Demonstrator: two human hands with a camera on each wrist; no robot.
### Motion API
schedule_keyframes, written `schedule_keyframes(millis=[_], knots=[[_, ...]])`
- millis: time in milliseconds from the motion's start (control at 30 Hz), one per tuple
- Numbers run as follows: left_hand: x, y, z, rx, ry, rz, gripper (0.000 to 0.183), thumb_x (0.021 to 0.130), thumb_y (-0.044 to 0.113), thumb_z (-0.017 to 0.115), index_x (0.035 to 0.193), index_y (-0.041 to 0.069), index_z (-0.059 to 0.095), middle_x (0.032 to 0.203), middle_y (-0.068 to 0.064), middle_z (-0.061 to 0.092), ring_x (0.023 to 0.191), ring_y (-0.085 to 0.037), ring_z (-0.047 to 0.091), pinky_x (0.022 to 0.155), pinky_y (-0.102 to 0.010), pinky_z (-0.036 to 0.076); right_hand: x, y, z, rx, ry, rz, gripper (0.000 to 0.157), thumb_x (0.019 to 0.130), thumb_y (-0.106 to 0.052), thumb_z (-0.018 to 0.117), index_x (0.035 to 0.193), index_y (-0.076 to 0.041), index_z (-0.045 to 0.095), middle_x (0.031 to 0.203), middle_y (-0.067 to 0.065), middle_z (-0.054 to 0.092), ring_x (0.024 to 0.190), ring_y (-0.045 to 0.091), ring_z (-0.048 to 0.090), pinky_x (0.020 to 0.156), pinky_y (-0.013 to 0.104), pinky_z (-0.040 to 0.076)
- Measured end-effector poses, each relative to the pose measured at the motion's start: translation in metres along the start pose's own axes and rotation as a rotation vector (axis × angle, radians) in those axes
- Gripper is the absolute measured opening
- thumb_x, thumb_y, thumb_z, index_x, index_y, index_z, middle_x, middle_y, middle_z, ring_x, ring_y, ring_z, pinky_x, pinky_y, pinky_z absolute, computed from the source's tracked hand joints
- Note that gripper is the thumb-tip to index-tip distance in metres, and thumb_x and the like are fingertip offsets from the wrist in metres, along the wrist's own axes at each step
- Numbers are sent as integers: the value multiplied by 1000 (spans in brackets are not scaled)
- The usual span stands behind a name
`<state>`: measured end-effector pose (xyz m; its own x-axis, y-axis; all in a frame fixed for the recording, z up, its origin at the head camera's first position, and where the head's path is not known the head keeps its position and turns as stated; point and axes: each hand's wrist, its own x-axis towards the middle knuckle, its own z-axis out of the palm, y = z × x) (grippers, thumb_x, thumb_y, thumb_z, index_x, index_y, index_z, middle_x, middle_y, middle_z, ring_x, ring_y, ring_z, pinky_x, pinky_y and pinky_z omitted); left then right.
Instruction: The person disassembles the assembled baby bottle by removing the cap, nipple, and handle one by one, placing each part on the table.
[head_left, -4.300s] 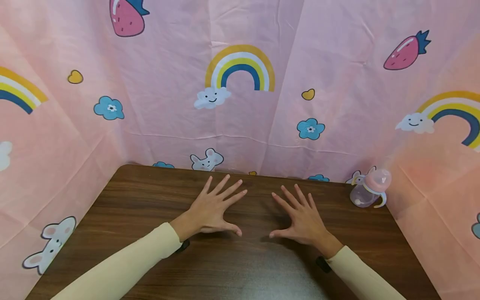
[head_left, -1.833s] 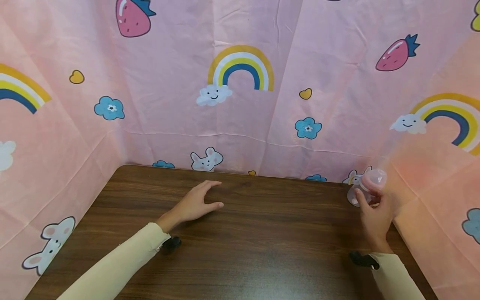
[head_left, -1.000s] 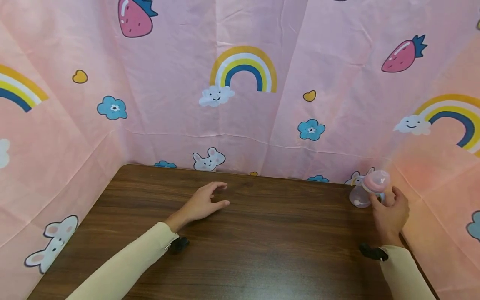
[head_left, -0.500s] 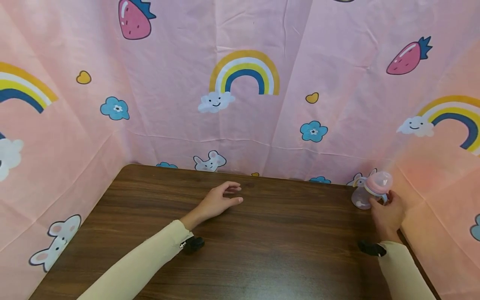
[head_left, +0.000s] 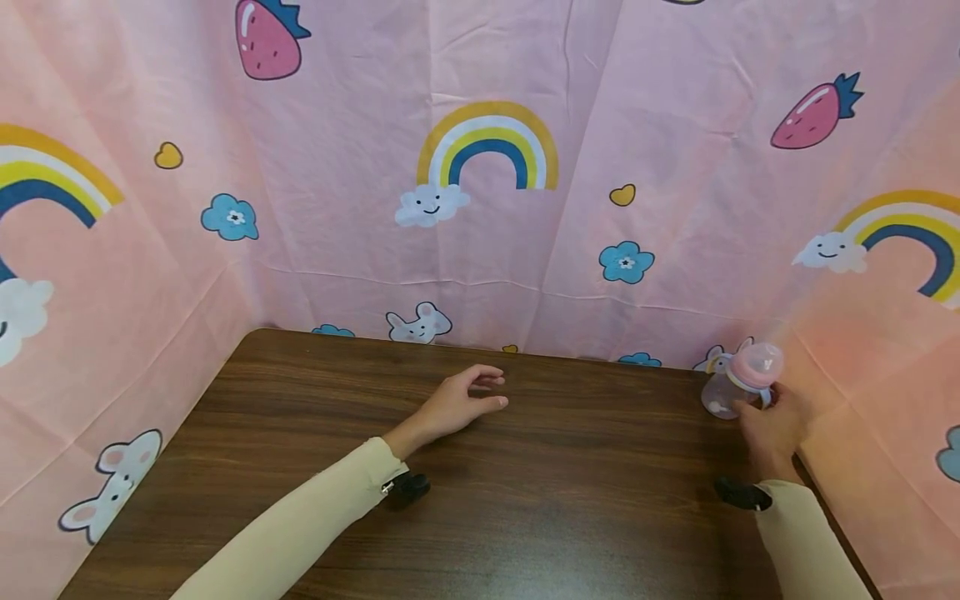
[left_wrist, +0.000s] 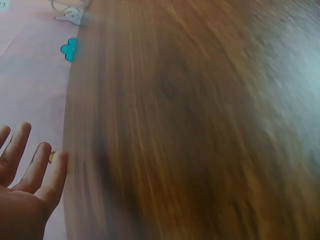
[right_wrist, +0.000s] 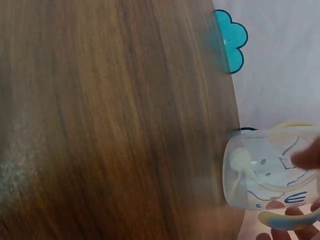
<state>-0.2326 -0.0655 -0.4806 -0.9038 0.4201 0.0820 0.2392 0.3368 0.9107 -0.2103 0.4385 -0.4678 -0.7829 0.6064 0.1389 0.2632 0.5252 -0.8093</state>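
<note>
A clear baby bottle (head_left: pixel 722 395) with a pink collar, a see-through domed cap and side handles stands at the table's far right corner. My right hand (head_left: pixel 776 429) grips it from the right. In the right wrist view, the thumb lies against the clear wall of the baby bottle (right_wrist: pixel 240 187), and fingertips (right_wrist: pixel 295 232) show around its yellow-and-blue handle (right_wrist: pixel 285 220). A weighted straw end is visible inside. Farther left, my left hand (head_left: pixel 453 404) hovers over the table with loosely bent fingers and holds nothing. The left wrist view catches only part of that left hand (left_wrist: pixel 32 187).
The dark wood-grain table (head_left: pixel 525 500) has its back edge against a pink printed cloth (head_left: pixel 510 233). Cloth also hangs along the left and right sides, close beside the bottle. A dark wrist camera (head_left: pixel 742 494) sits under each sleeve cuff.
From a spread pose over the table, my right hand has gone right to the baby bottle and closed around its handle side. My left hand's fingers have relaxed, and lately it has drifted right.
</note>
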Motion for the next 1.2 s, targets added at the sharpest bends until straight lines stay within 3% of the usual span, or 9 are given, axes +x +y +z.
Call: schedule_keyframes(millis=[133, 533, 767, 1000, 1200], knots=[[5, 4, 6, 0, -21, -3, 55, 105, 29, 79, 151, 5, 61, 143, -6, 70, 138, -33, 62, 117, -56, 47, 3, 0, 2, 60, -73, -5, 77, 96, -11, 80, 160, 10, 42, 159, 34, 50, 146, 51, 48, 125, 62, 35], [10, 15, 21, -44, -54, 40, 54, 106, 27, 77, 151, 2, 60, 144, -11, 69, 139, -36, 61, 118, -56, 47, 3, -2, 8, 93, -66, -24, 74, 99, -14, 81, 157, 11, 44, 155, 30, 53, 141, 44, 50, 124, 55, 39], [15, 16, 27, -66, -78, 45, 57, 107, 31, 76, 154, 4, 59, 147, -10, 67, 140, -36, 60, 118, -55, 46, -1, -3, 9, 119, -105, 29, 84, 102, -18, 78, 164, 9, 30, 165, 33, 41, 150, 48, 41, 127, 58, 33], [20, 20, 35, -77, -101, 19, 63, 105, 38, 76, 159, 13, 56, 157, -6, 61, 144, -29, 58, 119, -51, 46, -3, -2, 12, 68, -129, 1, 83, 100, -21, 80, 163, 9, 35, 162, 34, 45, 147, 49, 44, 125, 61, 33], [26, 25, 43, -89, -109, 13, 72, 104, 42, 77, 165, 14, 50, 167, -4, 51, 152, -31, 49, 124, -53, 40, -8, -4, 14, 46, -208, -32, 90, 100, -26, 81, 169, 1, 30, 171, 29, 38, 156, 51, 36, 128, 63, 26]])
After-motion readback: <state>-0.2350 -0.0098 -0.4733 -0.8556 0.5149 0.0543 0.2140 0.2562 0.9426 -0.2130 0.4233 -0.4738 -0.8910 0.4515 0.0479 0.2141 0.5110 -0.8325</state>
